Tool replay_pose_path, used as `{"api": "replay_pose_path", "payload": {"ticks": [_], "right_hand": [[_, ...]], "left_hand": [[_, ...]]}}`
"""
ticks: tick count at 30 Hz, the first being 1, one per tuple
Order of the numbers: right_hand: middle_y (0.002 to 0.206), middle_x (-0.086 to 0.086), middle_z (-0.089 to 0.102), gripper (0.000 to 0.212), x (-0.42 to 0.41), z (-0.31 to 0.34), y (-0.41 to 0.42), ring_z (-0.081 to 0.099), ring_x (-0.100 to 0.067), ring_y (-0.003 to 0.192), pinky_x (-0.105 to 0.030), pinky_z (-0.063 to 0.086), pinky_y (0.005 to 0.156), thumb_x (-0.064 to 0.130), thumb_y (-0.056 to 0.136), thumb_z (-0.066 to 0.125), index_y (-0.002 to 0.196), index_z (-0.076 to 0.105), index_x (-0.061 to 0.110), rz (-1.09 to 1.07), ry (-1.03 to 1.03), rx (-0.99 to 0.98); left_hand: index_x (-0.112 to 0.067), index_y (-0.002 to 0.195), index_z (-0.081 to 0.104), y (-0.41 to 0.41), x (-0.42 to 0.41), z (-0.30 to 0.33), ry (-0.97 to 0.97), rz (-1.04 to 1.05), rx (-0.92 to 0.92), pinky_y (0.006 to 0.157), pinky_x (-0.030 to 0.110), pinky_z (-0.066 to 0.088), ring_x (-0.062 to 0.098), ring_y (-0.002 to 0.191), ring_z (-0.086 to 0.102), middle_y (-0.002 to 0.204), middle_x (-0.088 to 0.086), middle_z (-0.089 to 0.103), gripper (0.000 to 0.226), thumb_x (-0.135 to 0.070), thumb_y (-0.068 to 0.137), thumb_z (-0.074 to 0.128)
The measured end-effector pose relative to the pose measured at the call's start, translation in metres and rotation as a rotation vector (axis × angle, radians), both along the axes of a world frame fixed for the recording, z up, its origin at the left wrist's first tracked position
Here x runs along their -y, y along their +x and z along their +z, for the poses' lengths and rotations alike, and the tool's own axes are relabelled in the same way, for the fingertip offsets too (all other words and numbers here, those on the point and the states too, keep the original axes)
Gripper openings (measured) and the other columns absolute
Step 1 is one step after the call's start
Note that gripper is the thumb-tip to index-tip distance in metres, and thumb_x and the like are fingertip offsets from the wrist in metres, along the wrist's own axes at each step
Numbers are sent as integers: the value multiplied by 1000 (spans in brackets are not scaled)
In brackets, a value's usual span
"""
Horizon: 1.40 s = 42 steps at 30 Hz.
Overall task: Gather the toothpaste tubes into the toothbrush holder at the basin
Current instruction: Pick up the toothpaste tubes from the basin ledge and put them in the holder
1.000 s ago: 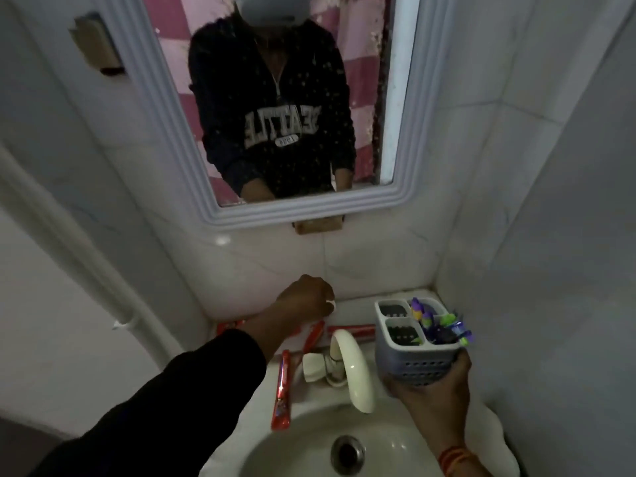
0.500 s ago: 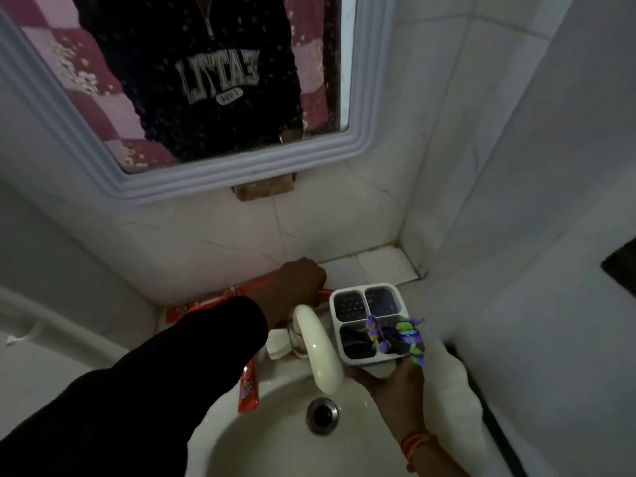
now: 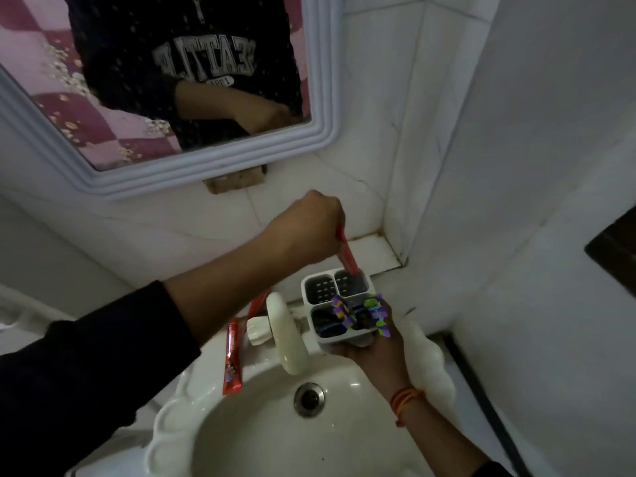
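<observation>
My left hand [image 3: 311, 228] is shut on a red toothpaste tube [image 3: 348, 257], whose lower end dips into the back right compartment of the white toothbrush holder [image 3: 371, 288]. My right hand [image 3: 377, 352] grips the holder from below, above the basin's back rim. Purple and green toothbrushes [image 3: 361, 313] stick out of the holder's front compartments. A second red tube [image 3: 232, 358] lies on the basin rim left of the tap. Behind the tap lies a third red tube [image 3: 257, 304], partly hidden by my left forearm.
A cream tap [image 3: 285, 333] arches over the white basin [image 3: 179, 407], with the drain [image 3: 309, 398] below it. A framed mirror [image 3: 206, 163] hangs above. Tiled walls close in at the back and right, meeting at a corner ledge [image 3: 373, 249].
My left hand lifted a red tube from the ledge behind the tap and brought it right, over the holder. The view tilted further down toward the basin.
</observation>
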State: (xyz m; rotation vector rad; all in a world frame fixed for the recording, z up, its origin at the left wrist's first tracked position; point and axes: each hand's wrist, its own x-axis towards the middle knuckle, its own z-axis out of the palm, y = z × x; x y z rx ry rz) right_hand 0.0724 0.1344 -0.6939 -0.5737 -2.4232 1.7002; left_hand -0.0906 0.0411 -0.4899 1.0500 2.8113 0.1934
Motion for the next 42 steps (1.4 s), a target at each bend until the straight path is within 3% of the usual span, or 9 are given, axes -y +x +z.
{"api": "replay_pose_path", "payload": {"ticks": [3, 5, 7, 9, 12, 17, 21, 33, 42], "right_hand": [[121, -9, 72, 76, -3, -4, -2, 74, -22, 106, -61, 57, 93, 25, 74, 89, 140, 55, 17, 11, -78, 12], [120, -22, 71, 34, -2, -5, -4, 75, -38, 99, -74, 53, 83, 26, 95, 68, 127, 67, 14, 8, -214, -49], [111, -11, 76, 26, -6, 0, -2, 77, -19, 95, -47, 65, 81, 26, 97, 67, 122, 71, 18, 84, -132, -35], [116, 4, 73, 73, -8, -15, -8, 71, 4, 98, -11, 58, 78, 24, 73, 91, 138, 59, 19, 40, -147, 56], [122, 4, 71, 92, -11, -19, -7, 69, 6, 103, -13, 58, 83, 26, 60, 98, 141, 55, 18, 50, -193, 103], [120, 0, 72, 94, -12, -18, -9, 71, -1, 105, -17, 60, 84, 40, 56, 98, 138, 58, 15, 49, -228, 123], [115, -6, 70, 73, -8, -5, -9, 76, -6, 94, -18, 62, 61, -25, 66, 81, 128, 54, 1, 3, -318, 20], [110, 2, 68, 84, -3, 11, -9, 67, 19, 89, -1, 53, 64, -25, 52, 89, 122, 54, 4, 43, -585, -118], [119, -8, 66, 88, -9, -2, -9, 73, -3, 98, -24, 64, 62, -28, 59, 83, 134, 49, 3, 20, -590, -80]], "left_hand": [[-15, 99, 76, 15, -12, -20, -87, 18, 68, 64, 32, 55, 22, 73, 66, 74, 1, 57, 27, -34, 81, 76], [-15, 105, 76, 20, -15, -36, -116, 52, 111, 65, 29, 50, 25, 76, 65, 88, 7, 66, 32, -40, 85, 70], [-10, 100, 79, 17, -12, -44, -84, 83, 247, 73, 29, 52, 26, 87, 69, 96, 10, 74, 41, -46, 91, 64], [-6, 88, 80, 6, -2, -44, 21, 168, 357, 83, 29, 54, 21, 89, 71, 90, 8, 78, 48, -50, 93, 61], [-9, 84, 81, -20, 26, -52, 201, 389, 377, 84, 30, 57, 21, 86, 74, 86, 6, 80, 42, -46, 93, 62], [-1, 111, 66, -41, 83, -100, -202, 519, 318, 79, 32, 56, 29, 88, 70, 103, 16, 71, 38, -32, 89, 66], [0, 116, 61, -40, 101, -129, -222, 613, 504, 71, 33, 62, 27, 75, 73, 91, 14, 70, 40, -24, 86, 74], [-6, 134, 56, -49, 59, -57, -284, 301, 520, 87, 37, 58, 27, 94, 73, 120, 10, 70, 53, -32, 90, 71], [-3, 117, 68, 15, -42, -1, -610, -207, 70, 78, 37, 53, 28, 104, 68, 107, 12, 67, 47, -17, 75, 84]]}}
